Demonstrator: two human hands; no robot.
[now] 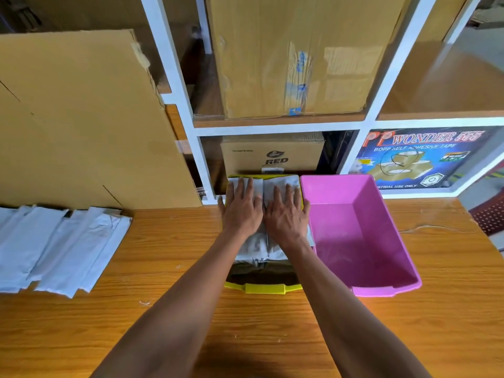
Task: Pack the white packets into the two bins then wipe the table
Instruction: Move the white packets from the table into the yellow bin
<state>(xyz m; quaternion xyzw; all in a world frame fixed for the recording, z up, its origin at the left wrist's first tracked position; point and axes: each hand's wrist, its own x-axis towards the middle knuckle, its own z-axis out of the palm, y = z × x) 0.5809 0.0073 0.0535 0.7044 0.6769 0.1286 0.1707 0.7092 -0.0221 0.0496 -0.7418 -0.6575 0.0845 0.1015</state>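
Hands [264, 211] hide most packets [253, 246], perhaps the yellow bin's [264, 288] contents.

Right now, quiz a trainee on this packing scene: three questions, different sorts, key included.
1. True or false: the pink bin already holds packets.
2. Which bin are both hands pressing packets into? A) yellow B) pink
3. Where do the unpacked packets lie?

Key:
1. False; it looks empty.
2. A: left hand and right hand lie flat, fingers straight, on the packets in the yellow bin.
3. In a spread stack at the table's left end.
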